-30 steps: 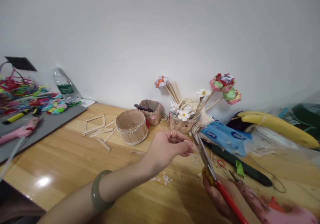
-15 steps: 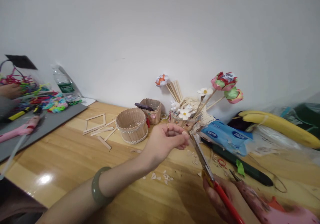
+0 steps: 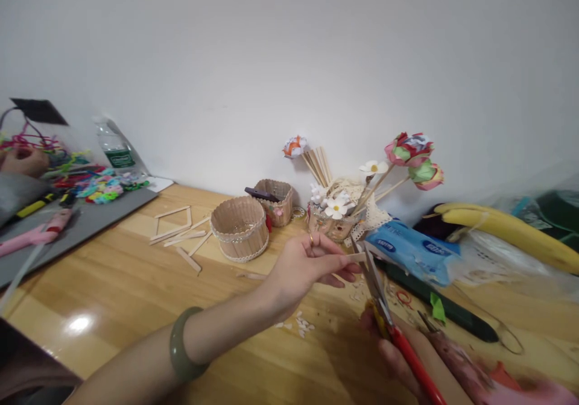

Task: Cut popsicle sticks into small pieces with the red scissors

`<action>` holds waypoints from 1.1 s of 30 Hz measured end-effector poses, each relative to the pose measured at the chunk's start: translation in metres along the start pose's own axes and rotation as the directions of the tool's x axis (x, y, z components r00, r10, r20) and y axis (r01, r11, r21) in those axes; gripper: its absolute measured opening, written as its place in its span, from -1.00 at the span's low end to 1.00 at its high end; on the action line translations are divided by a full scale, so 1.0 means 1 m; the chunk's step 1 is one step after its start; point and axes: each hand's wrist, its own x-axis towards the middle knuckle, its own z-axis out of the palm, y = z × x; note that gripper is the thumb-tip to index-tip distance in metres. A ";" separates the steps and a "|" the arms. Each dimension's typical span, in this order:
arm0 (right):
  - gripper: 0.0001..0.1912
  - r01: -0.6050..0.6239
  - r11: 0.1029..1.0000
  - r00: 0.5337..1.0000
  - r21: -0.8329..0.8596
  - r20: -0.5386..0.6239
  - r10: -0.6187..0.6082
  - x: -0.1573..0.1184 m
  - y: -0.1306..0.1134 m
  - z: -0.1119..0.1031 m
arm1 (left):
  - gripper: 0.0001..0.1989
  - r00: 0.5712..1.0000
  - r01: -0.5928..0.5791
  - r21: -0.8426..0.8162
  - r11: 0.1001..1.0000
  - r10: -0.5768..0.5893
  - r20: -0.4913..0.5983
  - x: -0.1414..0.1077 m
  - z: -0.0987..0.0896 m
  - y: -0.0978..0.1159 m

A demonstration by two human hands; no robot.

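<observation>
We had a dark slab (image 3: 262, 194) in the small basket (image 3: 283, 210), flowers (image 3: 336, 207) and thin sticks (image 3: 319, 165) crowding the decorated basket (image 3: 332, 229); our left hand (image 3: 296, 267) pinched a wooden strip (image 3: 357, 258) between open scissors (image 3: 383, 311) our right hand (image 3: 400, 357) gripped, blue packet (image 3: 409, 251) just beyond

The scissors (image 3: 379, 295) run off below, yellow handle (image 3: 381, 322) apparently part hidden.

A smooth, grey-green bangle (image 3: 178, 346) circles the left forearm (image 3: 226, 328); the left hand (image 3: 301, 269) wears a thin gold ring (image 3: 311, 238).
</observation>
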 end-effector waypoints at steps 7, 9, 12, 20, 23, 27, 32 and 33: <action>-0.73 -0.061 0.989 0.996 -0.137 -0.068 0.052 0.000 0.018 0.007 | -0.83 0.995 0.071 0.169 0.983 -0.082 0.057 0.000 0.000 -0.001; -0.78 -0.039 0.979 0.998 -0.200 -0.046 0.031 0.001 0.024 0.007 | -0.88 0.996 0.075 0.188 0.979 -0.084 0.041 0.001 0.001 0.000; -0.83 -0.065 0.945 0.998 -0.320 -0.035 0.057 0.003 0.035 0.006 | -0.91 0.996 0.086 0.178 0.980 -0.090 0.013 0.001 0.002 0.001; -0.70 -0.206 0.844 0.979 -0.495 -0.104 0.178 -0.001 0.039 0.008 | -0.87 0.994 0.112 0.184 0.976 -0.111 -0.012 0.003 0.002 0.001; -0.71 -0.214 0.852 0.976 -0.479 -0.144 0.164 -0.001 0.031 0.011 | -0.88 0.995 0.096 0.187 0.978 -0.099 0.007 0.004 0.001 0.000; -0.73 -0.217 0.866 0.975 -0.450 -0.151 0.165 -0.001 0.031 0.011 | -0.87 0.996 0.089 0.192 0.977 -0.093 0.015 0.004 0.000 0.001; -0.81 -0.144 0.918 0.987 -0.369 0.015 0.161 0.004 0.038 0.005 | -0.86 0.993 0.110 0.222 0.969 -0.117 0.020 0.004 0.001 0.004; -0.82 -0.132 0.926 0.987 -0.353 0.043 0.157 0.005 0.038 0.004 | -0.86 0.992 0.115 0.229 0.967 -0.123 0.021 0.004 0.000 0.004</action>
